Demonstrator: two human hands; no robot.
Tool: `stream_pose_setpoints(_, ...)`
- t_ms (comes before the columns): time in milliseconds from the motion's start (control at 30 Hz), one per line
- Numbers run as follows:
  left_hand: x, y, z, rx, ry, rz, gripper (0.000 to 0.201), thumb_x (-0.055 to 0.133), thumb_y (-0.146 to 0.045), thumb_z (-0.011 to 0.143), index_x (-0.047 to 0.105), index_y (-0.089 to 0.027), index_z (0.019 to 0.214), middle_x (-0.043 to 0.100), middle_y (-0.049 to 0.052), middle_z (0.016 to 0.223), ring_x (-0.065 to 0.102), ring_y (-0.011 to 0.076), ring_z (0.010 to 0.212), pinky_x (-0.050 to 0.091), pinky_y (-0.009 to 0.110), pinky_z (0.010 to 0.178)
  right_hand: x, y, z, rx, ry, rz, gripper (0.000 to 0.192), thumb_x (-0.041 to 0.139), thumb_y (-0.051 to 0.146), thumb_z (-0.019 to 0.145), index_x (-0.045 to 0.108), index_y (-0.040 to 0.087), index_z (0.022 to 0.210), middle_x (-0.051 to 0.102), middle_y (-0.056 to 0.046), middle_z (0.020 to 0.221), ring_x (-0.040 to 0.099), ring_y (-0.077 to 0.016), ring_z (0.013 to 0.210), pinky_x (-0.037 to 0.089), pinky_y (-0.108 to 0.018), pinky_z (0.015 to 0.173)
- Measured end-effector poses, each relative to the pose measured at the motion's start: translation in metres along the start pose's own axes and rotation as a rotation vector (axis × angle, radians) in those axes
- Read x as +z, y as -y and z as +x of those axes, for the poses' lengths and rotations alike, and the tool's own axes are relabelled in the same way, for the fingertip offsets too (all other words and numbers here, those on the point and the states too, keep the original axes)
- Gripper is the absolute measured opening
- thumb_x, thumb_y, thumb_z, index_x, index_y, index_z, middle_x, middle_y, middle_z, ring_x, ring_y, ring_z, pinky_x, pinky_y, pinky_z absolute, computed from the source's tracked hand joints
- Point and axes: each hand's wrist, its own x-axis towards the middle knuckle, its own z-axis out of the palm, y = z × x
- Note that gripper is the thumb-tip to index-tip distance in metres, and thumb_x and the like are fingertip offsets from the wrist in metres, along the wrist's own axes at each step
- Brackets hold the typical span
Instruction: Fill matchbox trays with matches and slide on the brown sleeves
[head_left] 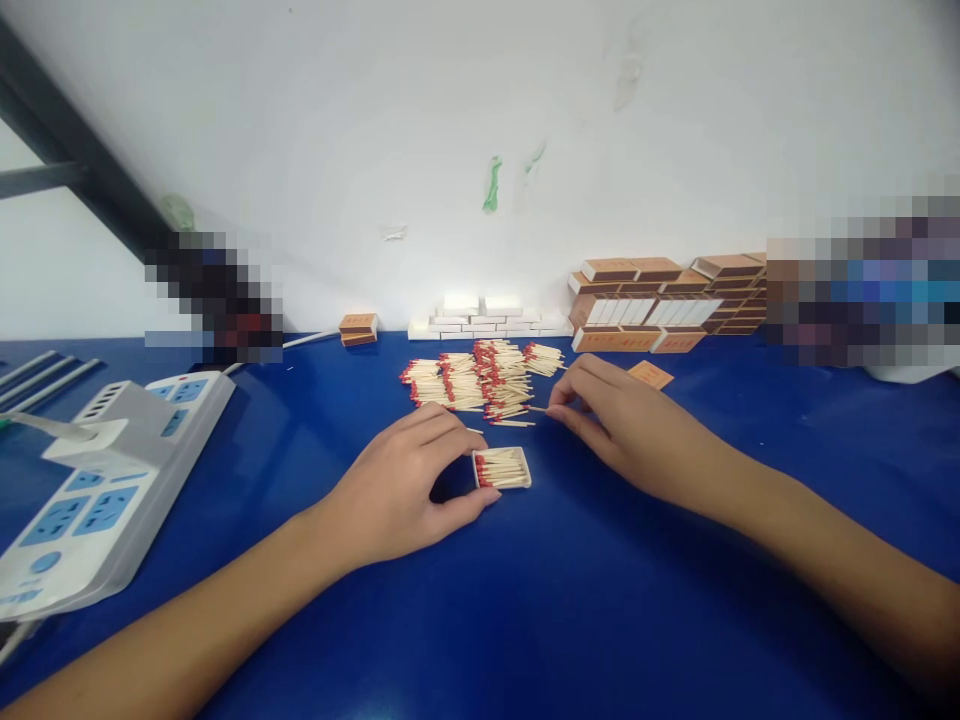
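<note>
My left hand [416,485] grips a small white matchbox tray [529,470] by its left end, thumb at the near side and fingers at the far side. Red-headed matches [502,468] lie side by side in that tray, heads to the left. To the right, my right hand [611,420] pinches a single match [537,408] between thumb and forefinger, at the edge of the match pile. The pile of loose matches [465,380] spreads over the blue table beyond the tray, most heads pointing left.
White matchbox trays [491,325] are stacked against the wall, beside a stack of brown matchboxes [637,300]. Two matchboxes [358,328] stand apart at left. An orange card [651,375] lies behind my right hand. A white power strip [112,490] occupies the blue table's [480,620] left side.
</note>
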Motion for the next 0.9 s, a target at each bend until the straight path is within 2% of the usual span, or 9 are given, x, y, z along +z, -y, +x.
stream_pose_setpoints(100, 0.0, -0.001, -0.001, 0.01, -0.004, 0.007, 0.026, 0.072, -0.036, 0.095, 0.067, -0.018, 0.112, 0.072, 0.009, 0.103, 0.066, 0.026, 0.098, 0.056, 0.044, 0.092, 0.003, 0.025, -0.003, -0.041, -0.006, 0.021, 0.013, 0.052, 0.027, 0.106, 0.057, 0.022, 0.096, 0.064, -0.008, 0.1, 0.063, -0.0229, 0.093, 0.05, -0.036, 0.078)
stream_pose_setpoints(200, 0.0, -0.002, 0.0, 0.02, -0.004, 0.002, 0.024, 0.072, -0.035, 0.096, 0.066, -0.018, 0.11, 0.072, 0.008, 0.102, 0.064, 0.0246, 0.096, 0.055, 0.042, 0.089, 0.01, 0.048, -0.005, -0.124, -0.001, -0.068, 0.013, 0.051, 0.024, 0.106, 0.059, 0.021, 0.096, 0.066, -0.009, 0.099, 0.062, -0.0241, 0.093, 0.052, -0.036, 0.076)
stream_pose_setpoints(300, 0.0, -0.004, 0.0, 0.018, 0.003, 0.001, 0.021, 0.072, -0.035, 0.096, 0.065, -0.019, 0.108, 0.071, 0.007, 0.101, 0.064, 0.0245, 0.095, 0.055, 0.041, 0.088, 0.014, 0.058, -0.007, -0.177, -0.004, -0.175, 0.016, 0.051, 0.023, 0.106, 0.06, 0.021, 0.093, 0.066, -0.01, 0.096, 0.062, -0.0248, 0.089, 0.051, -0.037, 0.071)
stream_pose_setpoints(467, 0.0, -0.003, 0.001, 0.009, 0.01, 0.006, 0.024, 0.072, -0.036, 0.095, 0.066, -0.018, 0.108, 0.072, 0.008, 0.101, 0.065, 0.0257, 0.098, 0.055, 0.043, 0.09, 0.008, 0.049, -0.009, -0.171, 0.017, -0.04, 0.011, 0.053, 0.022, 0.105, 0.06, 0.021, 0.097, 0.066, -0.008, 0.097, 0.062, -0.0223, 0.087, 0.052, -0.036, 0.071)
stream_pose_setpoints(600, 0.0, -0.003, 0.001, 0.005, 0.009, 0.006, 0.025, 0.073, -0.036, 0.095, 0.067, -0.017, 0.109, 0.072, 0.008, 0.102, 0.065, 0.0258, 0.098, 0.056, 0.043, 0.091, 0.007, 0.032, -0.006, -0.03, -0.038, 0.05, 0.011, 0.058, 0.026, 0.103, 0.062, 0.02, 0.095, 0.064, -0.005, 0.092, 0.061, -0.0199, 0.081, 0.049, -0.035, 0.069)
stream_pose_setpoints(700, 0.0, -0.003, 0.0, 0.008, 0.01, 0.003, 0.025, 0.073, -0.036, 0.095, 0.067, -0.018, 0.11, 0.073, 0.007, 0.102, 0.066, 0.0255, 0.099, 0.056, 0.043, 0.092, 0.014, 0.022, 0.0, 0.046, -0.059, 0.067, 0.01, 0.064, 0.029, 0.1, 0.064, 0.021, 0.095, 0.064, -0.006, 0.094, 0.061, -0.0218, 0.086, 0.049, -0.036, 0.074)
stream_pose_setpoints(800, 0.001, -0.001, 0.0, 0.007, 0.011, 0.0, 0.025, 0.073, -0.036, 0.094, 0.067, -0.018, 0.11, 0.073, 0.008, 0.103, 0.066, 0.026, 0.1, 0.056, 0.044, 0.093, 0.021, 0.016, 0.006, 0.021, -0.049, 0.086, 0.01, 0.066, 0.028, 0.099, 0.063, 0.021, 0.092, 0.065, -0.008, 0.095, 0.06, -0.0251, 0.094, 0.049, -0.039, 0.083)
stream_pose_setpoints(900, 0.001, 0.0, 0.0, 0.001, 0.008, 0.007, 0.026, 0.074, -0.038, 0.094, 0.067, -0.017, 0.109, 0.074, 0.009, 0.103, 0.067, 0.0267, 0.1, 0.056, 0.045, 0.093, 0.023, 0.014, 0.008, 0.0, -0.011, 0.081, 0.012, 0.062, 0.024, 0.101, 0.061, 0.021, 0.089, 0.065, -0.008, 0.093, 0.059, -0.026, 0.094, 0.049, -0.04, 0.082)
